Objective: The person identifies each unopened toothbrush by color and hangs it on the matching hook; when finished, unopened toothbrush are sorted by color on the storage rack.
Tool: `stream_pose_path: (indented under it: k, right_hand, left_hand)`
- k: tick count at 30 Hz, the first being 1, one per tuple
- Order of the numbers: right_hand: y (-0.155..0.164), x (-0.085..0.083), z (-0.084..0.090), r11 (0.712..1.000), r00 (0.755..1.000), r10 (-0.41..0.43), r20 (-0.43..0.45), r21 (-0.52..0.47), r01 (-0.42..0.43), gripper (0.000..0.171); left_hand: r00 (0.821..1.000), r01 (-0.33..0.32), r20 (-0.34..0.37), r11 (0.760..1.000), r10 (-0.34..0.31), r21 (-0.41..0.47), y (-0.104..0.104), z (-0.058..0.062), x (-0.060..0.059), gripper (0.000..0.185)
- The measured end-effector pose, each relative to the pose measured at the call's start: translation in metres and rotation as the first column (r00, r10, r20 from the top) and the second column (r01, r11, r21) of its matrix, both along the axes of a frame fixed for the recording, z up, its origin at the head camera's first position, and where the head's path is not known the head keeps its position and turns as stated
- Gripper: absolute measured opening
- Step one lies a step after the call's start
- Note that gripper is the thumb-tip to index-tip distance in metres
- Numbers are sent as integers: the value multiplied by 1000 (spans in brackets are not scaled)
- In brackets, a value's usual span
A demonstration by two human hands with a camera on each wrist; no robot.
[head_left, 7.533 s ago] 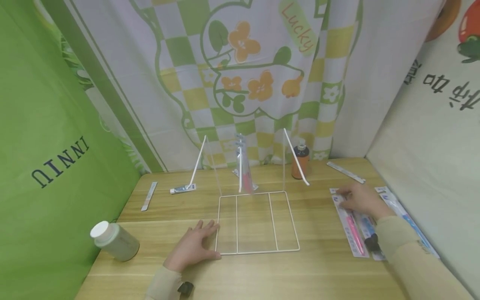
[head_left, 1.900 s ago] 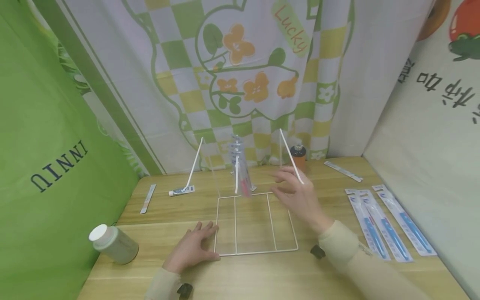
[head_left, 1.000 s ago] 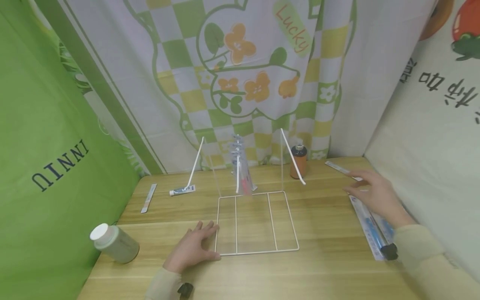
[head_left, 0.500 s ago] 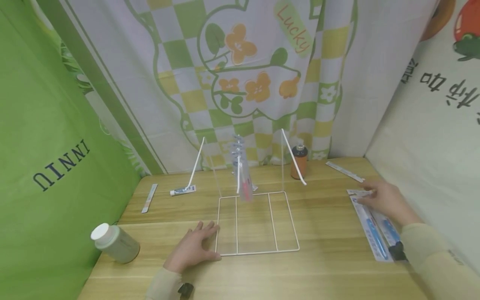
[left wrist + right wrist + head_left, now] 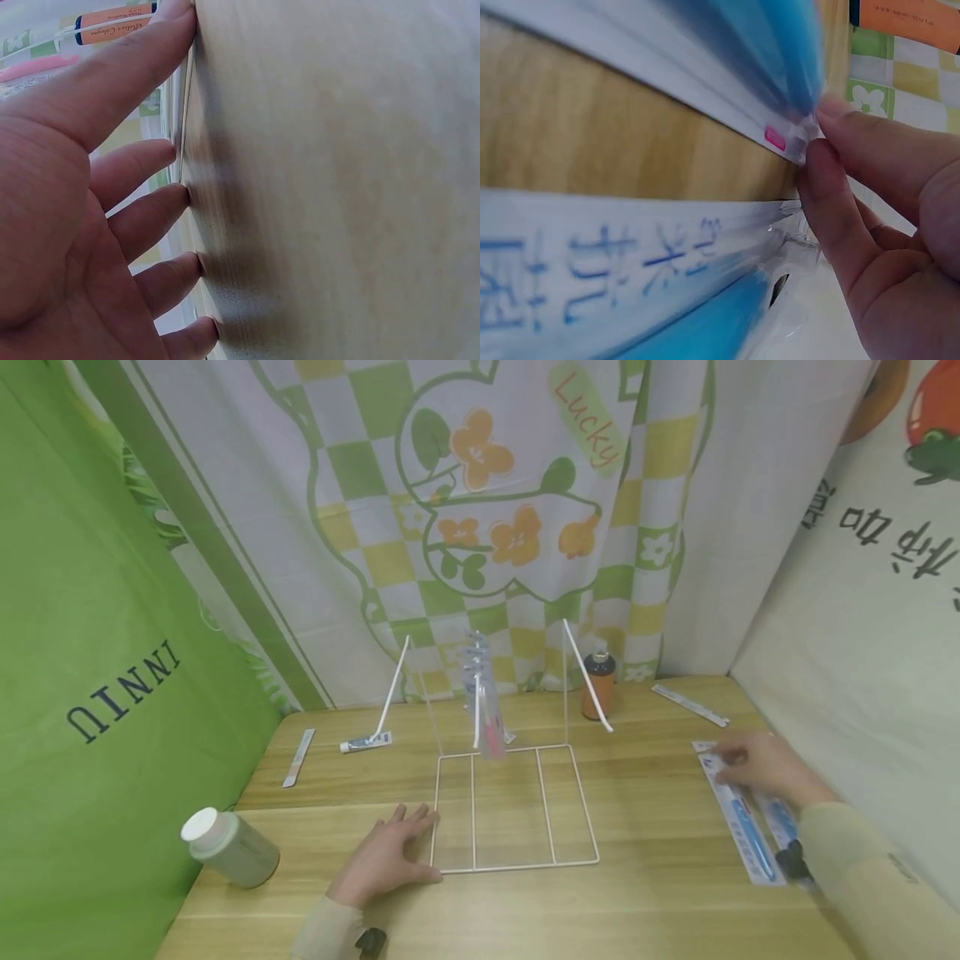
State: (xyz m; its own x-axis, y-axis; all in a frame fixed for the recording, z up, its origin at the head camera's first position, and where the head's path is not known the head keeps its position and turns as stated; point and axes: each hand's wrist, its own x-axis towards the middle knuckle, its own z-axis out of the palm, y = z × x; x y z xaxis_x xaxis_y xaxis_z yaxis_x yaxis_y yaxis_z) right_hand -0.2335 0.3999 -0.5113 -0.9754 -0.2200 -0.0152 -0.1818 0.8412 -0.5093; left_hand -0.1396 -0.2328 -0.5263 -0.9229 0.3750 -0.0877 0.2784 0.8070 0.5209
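Observation:
My left hand (image 5: 408,827) lies flat on the wooden table (image 5: 660,893) with its fingers spread. The fingertips (image 5: 184,196) touch the left edge of the white wire rack (image 5: 433,827). My right hand (image 5: 726,762) is at the table's right side. There its thumb and finger (image 5: 832,187) pinch the top end of a blue toothbrush package (image 5: 742,822) (image 5: 727,45) that lies on the table. A second blue package (image 5: 780,818) (image 5: 630,270) lies beside it, partly under my hand. Several clear packages (image 5: 483,702), one with pink inside, hang on the rack's middle hook.
An orange bottle (image 5: 597,685) stands behind the rack's right hook. A white-capped bottle (image 5: 228,847) lies at the front left. A toothpaste tube (image 5: 365,742) and a narrow strip (image 5: 298,756) lie at the back left, another strip (image 5: 690,704) at the back right. Curtains close three sides.
The pink package that lay at the right has gone from the table. My right hand went from the rack's right hook to the blue packages and now pinches one's top end. The left hand stayed put.

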Motion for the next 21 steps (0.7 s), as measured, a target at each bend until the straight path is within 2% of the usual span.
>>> stream_pose_path:
  k: [5,13,21]
  right_hand:
    - [0,0,0,1000,1000,14,2,3,-14,54]
    - [-3,4,0,1000,1000,-12,12,3,11,51]
    - [-15,13,16,999,1000,-10,-14,-39,9,53]
  left_hand:
    - [1000,-1,-8,1000,1,0,0,1,0,95]
    - [1000,3,-5,1000,-3,0,0,1,1,96]
    - [1000,4,-2,1000,-4,-5,0,1,0,97]
